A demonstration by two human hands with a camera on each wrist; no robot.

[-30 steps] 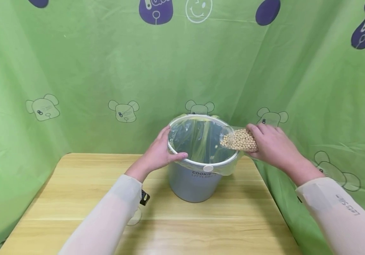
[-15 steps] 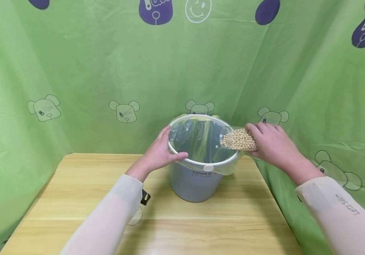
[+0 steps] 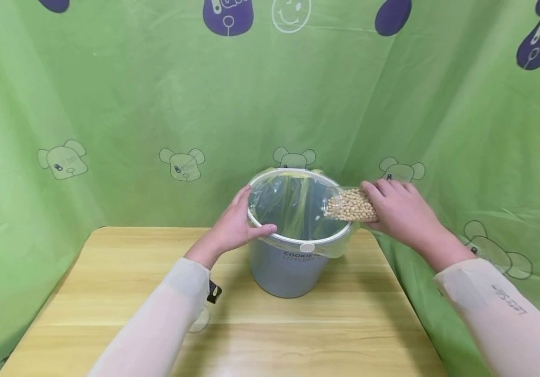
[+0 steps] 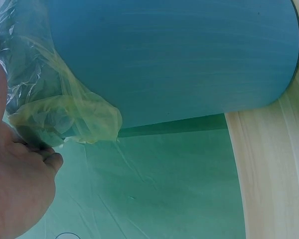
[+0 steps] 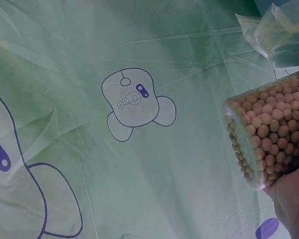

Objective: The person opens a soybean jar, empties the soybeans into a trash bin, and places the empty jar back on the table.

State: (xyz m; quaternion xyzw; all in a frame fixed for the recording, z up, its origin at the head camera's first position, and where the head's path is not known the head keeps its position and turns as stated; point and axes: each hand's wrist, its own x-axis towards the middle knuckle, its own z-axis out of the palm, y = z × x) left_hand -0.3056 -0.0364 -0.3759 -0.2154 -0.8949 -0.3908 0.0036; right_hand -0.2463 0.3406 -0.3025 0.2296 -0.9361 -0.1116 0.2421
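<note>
Beige beans (image 3: 353,206) in transparent jar (image 5: 245,142)

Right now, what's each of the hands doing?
Left hand: gripping the bin by its rim.
Right hand: holding a tipped clear jar of beans.

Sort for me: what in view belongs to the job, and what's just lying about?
In the job:
- grey bin, left fingers at its rim
- yellowish bag lining it
- jar of beans, tipped at the bin's opening by the right fingers

Just around:
- wood-grain table
- green printed cloth
- small black item, unclear what
</note>
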